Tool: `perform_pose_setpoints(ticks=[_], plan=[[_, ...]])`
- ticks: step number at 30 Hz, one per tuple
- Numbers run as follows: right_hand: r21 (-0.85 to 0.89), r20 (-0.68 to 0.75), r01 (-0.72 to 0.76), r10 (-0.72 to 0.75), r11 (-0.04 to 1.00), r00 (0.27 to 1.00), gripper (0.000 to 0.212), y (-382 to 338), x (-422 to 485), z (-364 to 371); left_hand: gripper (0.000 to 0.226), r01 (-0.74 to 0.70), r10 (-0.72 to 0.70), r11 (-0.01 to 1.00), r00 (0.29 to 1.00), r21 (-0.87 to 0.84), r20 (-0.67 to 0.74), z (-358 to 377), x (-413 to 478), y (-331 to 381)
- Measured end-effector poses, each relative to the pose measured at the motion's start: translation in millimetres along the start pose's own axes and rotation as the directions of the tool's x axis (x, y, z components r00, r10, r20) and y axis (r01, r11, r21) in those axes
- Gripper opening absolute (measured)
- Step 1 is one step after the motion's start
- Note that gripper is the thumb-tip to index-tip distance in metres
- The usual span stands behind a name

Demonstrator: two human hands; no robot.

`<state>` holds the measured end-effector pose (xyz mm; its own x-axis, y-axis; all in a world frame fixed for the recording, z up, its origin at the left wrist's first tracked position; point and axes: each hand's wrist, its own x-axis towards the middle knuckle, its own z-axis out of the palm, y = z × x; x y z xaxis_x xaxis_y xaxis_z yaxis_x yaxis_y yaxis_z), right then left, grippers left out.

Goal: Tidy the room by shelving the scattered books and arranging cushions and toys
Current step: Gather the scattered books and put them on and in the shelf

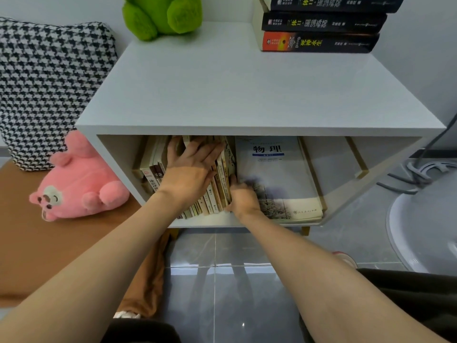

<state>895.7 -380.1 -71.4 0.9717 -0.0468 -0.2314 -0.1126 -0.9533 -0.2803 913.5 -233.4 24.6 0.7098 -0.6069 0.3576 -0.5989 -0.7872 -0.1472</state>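
Note:
Inside the white cabinet (pixel 247 95) stands a row of thin books (pixel 217 186), spines out. My left hand (pixel 190 169) lies flat over the row, fingers spread across the tops. My right hand (pixel 243 198) is at the row's right end, thumb against the last book; its fingers are hidden. A large pale textbook (pixel 277 174) lies tilted beside it on the shelf floor. Three dark thick books (pixel 319 23) are stacked on the cabinet top. A green plush toy (pixel 160 16) sits at the back of the top. A pink plush toy (pixel 79 184) lies on its back beside a houndstooth cushion (pixel 47 82).
A brown surface (pixel 49 243) holds the cushion and pink toy at left. Grey glossy floor tiles (pixel 222 280) run below the cabinet. Cables (pixel 418 174) and a round white base (pixel 425 231) lie at right.

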Motion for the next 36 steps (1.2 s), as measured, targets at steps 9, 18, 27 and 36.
perform_pose_setpoints(ticks=[9,18,27,36], plan=[[0.168,0.058,-0.013,0.003,0.986,0.998,0.039,0,-14,-17,0.067,0.099,-0.098,0.995,0.970,0.007,0.224,-17,-1,15],[0.261,0.020,0.024,-0.030,0.965,0.999,0.044,13,-61,-73,0.073,0.089,-0.090,0.996,0.964,0.013,0.252,-66,-15,18],[0.186,-0.073,0.111,-0.098,0.976,0.992,0.044,6,-120,-132,0.055,0.184,-0.162,0.981,0.953,-0.065,0.257,-128,-42,21],[0.150,0.011,0.047,-0.049,0.988,0.999,0.047,6,-132,-157,0.056,0.183,-0.139,0.977,0.936,-0.112,0.324,-136,-49,25]])
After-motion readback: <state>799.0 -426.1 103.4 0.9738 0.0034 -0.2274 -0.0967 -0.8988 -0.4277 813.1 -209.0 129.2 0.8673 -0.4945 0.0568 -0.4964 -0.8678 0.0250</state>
